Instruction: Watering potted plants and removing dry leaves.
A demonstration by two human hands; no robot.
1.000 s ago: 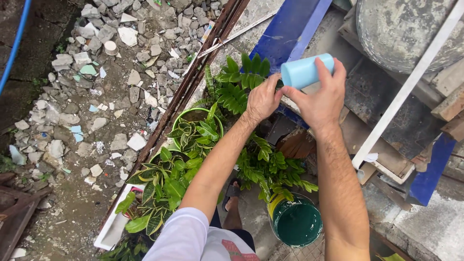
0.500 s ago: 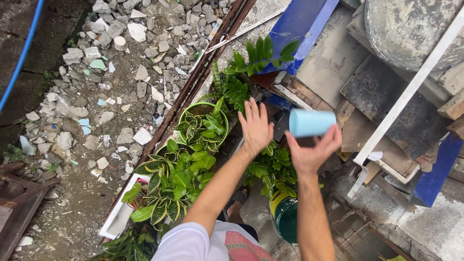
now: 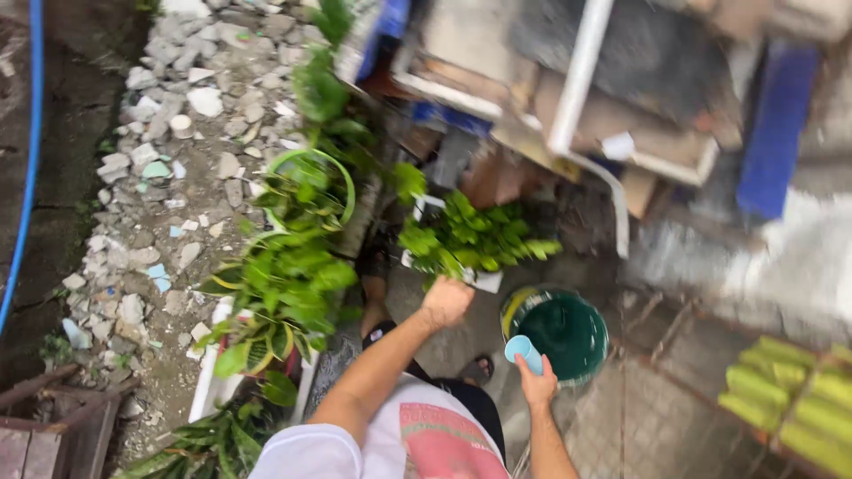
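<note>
A: What has the right hand (image 3: 538, 387) got?

B: A light blue cup (image 3: 524, 352), gripped low down with the fingers wrapped round it. The cup's open mouth tips up and to the left, and it sits just at the near rim of the bucket (image 3: 557, 332).

A: Describe the bucket.

B: Round, with a yellow rim on its left side, and its inside looks dark green. It stands on the floor to the right of the person's legs. Whether the cup touches the rim, I cannot tell; the view is blurred.

A: And the left hand (image 3: 445, 302)?

B: Curled into a loose fist, empty as far as I can see. It hangs just below a leafy plant (image 3: 470, 238) and to the left of the bucket, touching neither.

A: What else is around?

B: More potted plants in a row on the left: one in a green pot (image 3: 310, 182), and a bigger one with yellow-edged leaves (image 3: 275, 293) nearer the person. Left of them lies grey rubble (image 3: 169, 160), with a blue hose (image 3: 28, 160) along the far left edge. A white pipe (image 3: 577, 80) leans over stacked boards at the top. A sandalled foot (image 3: 482, 365) shows between the two arms.
</note>
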